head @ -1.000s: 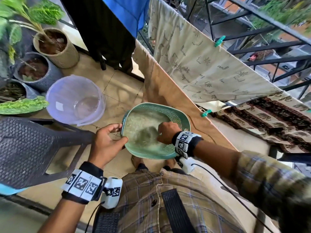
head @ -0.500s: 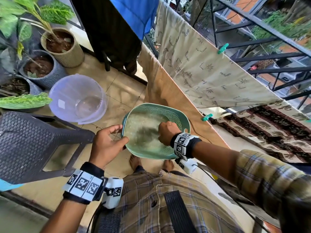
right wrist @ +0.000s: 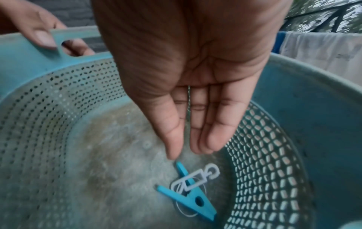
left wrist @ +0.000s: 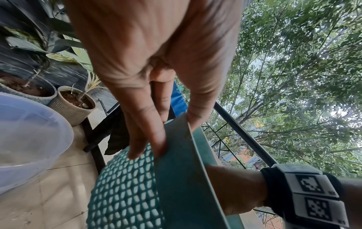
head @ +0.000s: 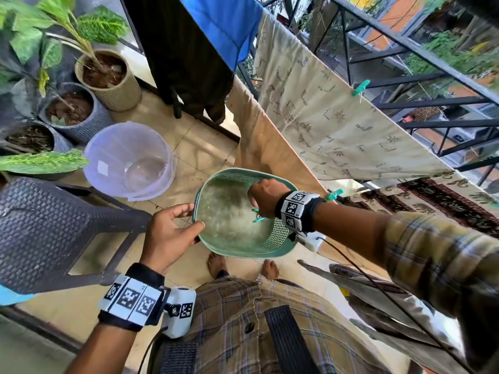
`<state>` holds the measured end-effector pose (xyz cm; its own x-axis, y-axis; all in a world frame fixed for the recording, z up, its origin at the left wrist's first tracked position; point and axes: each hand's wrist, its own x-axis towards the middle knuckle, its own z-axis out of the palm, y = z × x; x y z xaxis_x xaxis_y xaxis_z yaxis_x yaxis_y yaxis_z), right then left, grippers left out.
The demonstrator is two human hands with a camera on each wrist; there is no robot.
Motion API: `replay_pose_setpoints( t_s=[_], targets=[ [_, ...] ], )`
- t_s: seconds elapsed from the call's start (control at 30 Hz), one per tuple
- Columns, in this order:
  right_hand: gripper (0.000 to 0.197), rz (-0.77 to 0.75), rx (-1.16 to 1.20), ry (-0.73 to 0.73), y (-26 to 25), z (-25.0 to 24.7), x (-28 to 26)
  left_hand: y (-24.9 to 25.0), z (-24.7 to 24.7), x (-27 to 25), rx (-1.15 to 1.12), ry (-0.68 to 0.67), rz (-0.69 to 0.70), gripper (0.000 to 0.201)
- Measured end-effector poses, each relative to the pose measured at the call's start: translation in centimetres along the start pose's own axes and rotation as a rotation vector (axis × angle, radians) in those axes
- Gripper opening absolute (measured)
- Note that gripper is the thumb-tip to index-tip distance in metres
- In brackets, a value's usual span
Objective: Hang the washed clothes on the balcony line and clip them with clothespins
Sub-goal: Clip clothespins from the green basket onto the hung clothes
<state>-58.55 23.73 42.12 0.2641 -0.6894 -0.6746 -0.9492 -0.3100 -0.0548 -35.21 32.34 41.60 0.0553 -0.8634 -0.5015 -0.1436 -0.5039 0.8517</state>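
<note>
My left hand (head: 172,230) grips the near-left rim of a green perforated basket (head: 243,255), thumb over the edge and fingers (left wrist: 156,139) under it. My right hand (head: 263,197) reaches inside the basket with straight fingers (right wrist: 203,139) and holds nothing. Just below its fingertips a teal clothespin (right wrist: 195,201) and a white clip (right wrist: 195,179) lie on the basket floor; the clothespin (head: 259,215) also shows in the head view. A cream patterned cloth (head: 337,117), a tan cloth (head: 270,147) and a dark patterned cloth (head: 432,201) hang on the line, held by teal pegs (head: 360,87).
A clear plastic bucket (head: 129,160) stands on the tiled floor to the left, beside a dark woven chair (head: 54,225) and potted plants (head: 108,76). The black balcony railing (head: 432,103) runs behind the hung clothes. A blue cloth (head: 224,22) hangs at the top.
My right hand has shifted toward the basket's right wall, and the teal clothespin now shows beneath it. My left hand keeps its hold on the rim.
</note>
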Motion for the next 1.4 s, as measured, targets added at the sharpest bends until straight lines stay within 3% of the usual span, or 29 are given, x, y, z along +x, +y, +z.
replay_pose_setpoints(
  t_s=[0.17,0.37,0.47,0.53,0.67,0.77,0.83,0.97,1.03,1.27,1.4],
  targets=[
    [0.025,-0.100,-0.296,-0.028,-1.5,-0.4,0.2,-0.1,0.0,-0.4,-0.023,-0.021,-0.010,0.040],
    [0.041,-0.147,-0.464,-0.055,-4.3,-0.1,0.6,-0.2,0.3,-0.8,-0.097,-0.013,-0.006,0.040],
    [0.044,-0.159,-0.460,-0.029,-4.6,0.2,0.3,-0.1,-0.1,-1.0,-0.104,-0.017,-0.015,0.054],
    [0.039,-0.153,-0.468,-0.021,-4.7,0.5,0.1,0.1,-0.3,-1.1,-0.122,-0.008,-0.021,0.056],
    [0.024,-0.160,-0.517,0.008,-5.1,0.3,0.3,0.3,-0.6,-1.1,-0.141,-0.001,-0.016,0.035],
    [0.020,-0.208,-0.531,0.030,-5.7,-0.6,0.5,0.2,-0.9,-1.0,-0.157,0.013,-0.032,0.036],
    [0.017,-0.237,-0.484,0.034,-6.2,-1.6,0.7,0.0,-1.2,-1.0,-0.176,0.028,-0.039,0.039],
    [0.045,-0.268,-0.222,0.111,-7.0,-2.8,1.6,-0.4,-2.1,-0.7,-0.164,0.044,-0.035,0.035],
    [0.049,-0.270,-0.047,0.146,-7.3,-3.0,2.0,-0.4,-2.6,-0.6,-0.155,0.057,-0.044,0.035],
    [0.035,-0.518,0.292,0.240,-7.2,-5.2,2.7,0.3,-4.9,0.6,-0.152,0.106,-0.076,0.034],
    [0.034,-0.558,0.448,0.306,-6.2,-7.7,3.7,1.4,-6.3,2.4,-0.153,0.132,-0.088,0.040]
  ],
)
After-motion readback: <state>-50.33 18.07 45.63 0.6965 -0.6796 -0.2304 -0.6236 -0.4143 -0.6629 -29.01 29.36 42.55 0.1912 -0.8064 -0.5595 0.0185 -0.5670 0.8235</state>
